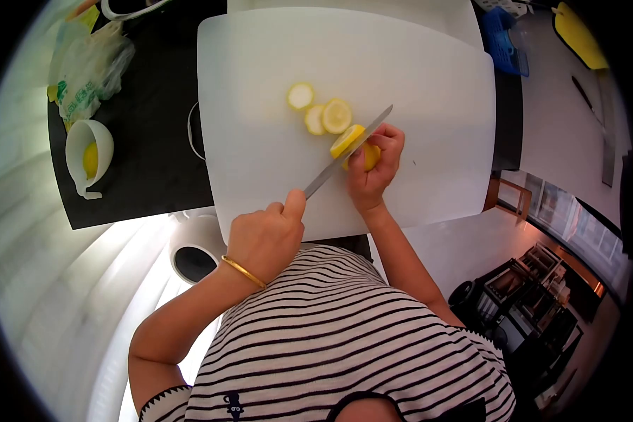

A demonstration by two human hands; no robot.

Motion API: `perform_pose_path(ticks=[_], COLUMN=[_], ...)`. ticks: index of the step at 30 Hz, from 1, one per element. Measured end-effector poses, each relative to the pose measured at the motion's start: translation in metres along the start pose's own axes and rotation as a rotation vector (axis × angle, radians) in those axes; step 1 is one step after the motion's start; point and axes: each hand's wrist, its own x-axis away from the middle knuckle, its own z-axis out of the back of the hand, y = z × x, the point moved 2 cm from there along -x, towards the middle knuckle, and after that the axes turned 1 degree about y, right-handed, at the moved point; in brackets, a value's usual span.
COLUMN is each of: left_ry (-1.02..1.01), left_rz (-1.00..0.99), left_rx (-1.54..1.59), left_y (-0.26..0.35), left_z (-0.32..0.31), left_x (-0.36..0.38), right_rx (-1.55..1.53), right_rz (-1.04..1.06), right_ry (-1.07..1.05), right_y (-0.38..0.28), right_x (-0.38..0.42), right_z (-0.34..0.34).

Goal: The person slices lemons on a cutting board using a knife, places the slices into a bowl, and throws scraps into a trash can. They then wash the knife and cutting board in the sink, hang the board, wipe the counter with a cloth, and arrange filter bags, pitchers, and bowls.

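We note our left hand [264, 235] closed in a firm grip on the knife [325, 176], blade against the lemon [373, 155] that our right hand [374, 184] pinches on the cutting board [260, 56]; should the curved peel roll, the edge could nick our fingers.

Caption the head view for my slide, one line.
Left hand holds the knife against a lemon steadied by the right hand, slices on the board.

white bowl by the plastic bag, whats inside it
A yellow fruit, probably a lemon, is inside the white bowl. Whatever is underneath the fruit is covered by it and can't be seen.
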Motion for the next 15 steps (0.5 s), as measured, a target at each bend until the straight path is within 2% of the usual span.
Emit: perform_pose_path(ticks=[9,13,15], left_ry=[-0.079,-0.098,0.014], left_rz=[0.031,0.040,0.031], left_rx=[0.081,0.061,0.076], left_y=[0.001,0.003,0.009], left_z=[-0.036,-0.033,-0.024], left_x=[-0.073,-0.071,-0.049], right_rx=[0.001,0.020,-0.092], right_rz=[-0.018,0.004,-0.097], right_ry=[-0.005,0.005,0.057], right_y=[0.000,0.001,0.003], right_x=[-0.002,-0.002,0.002], right_z=[0.002,0.000,0.000])
